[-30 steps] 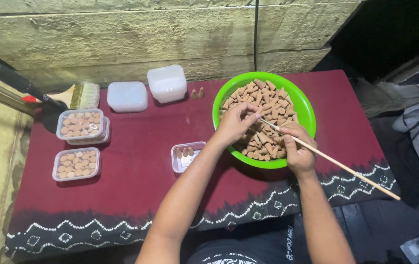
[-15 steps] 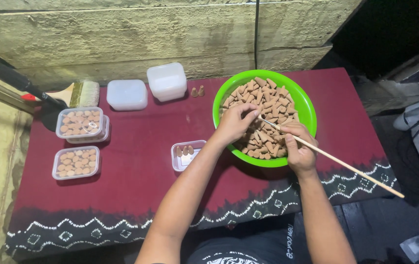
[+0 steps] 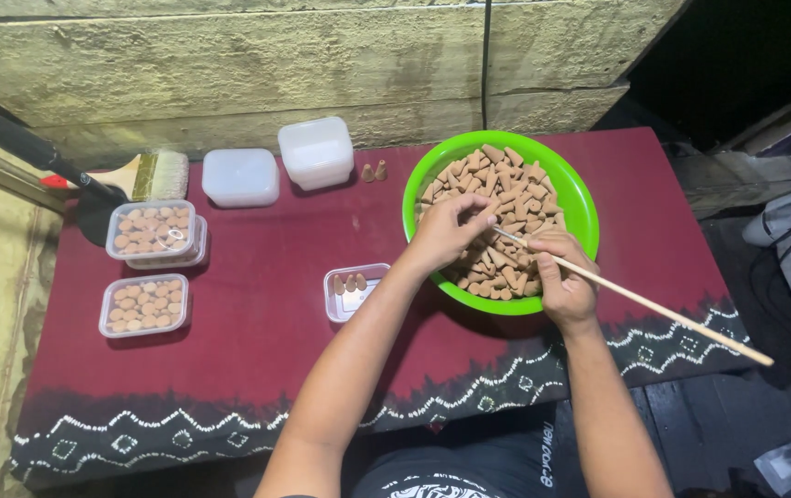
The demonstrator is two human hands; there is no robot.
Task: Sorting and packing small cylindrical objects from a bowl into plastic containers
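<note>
A bright green bowl (image 3: pixel 575 198) full of small brown cones (image 3: pixel 492 180) sits on the dark red cloth. My left hand (image 3: pixel 446 231) reaches into the bowl, fingers pinched at the cones beside the stick's tip. My right hand (image 3: pixel 563 281) grips a long thin wooden stick (image 3: pixel 663 314) whose tip points into the cone pile. A small clear box (image 3: pixel 351 293) holding three cones lies just left of the bowl, under my left forearm's side.
Two clear lidded boxes of cones (image 3: pixel 151 231) (image 3: pixel 143 304) lie at the left. White empty containers (image 3: pixel 240 177) (image 3: pixel 317 152), two loose cones (image 3: pixel 373 171) and a paintbrush (image 3: pixel 142 175) line the back by the wall. A black-handled tool (image 3: pixel 17 143) leans at far left.
My hands stay at the bowl; the left fingers have shifted slightly among the cones. The stick's angle has barely altered.
</note>
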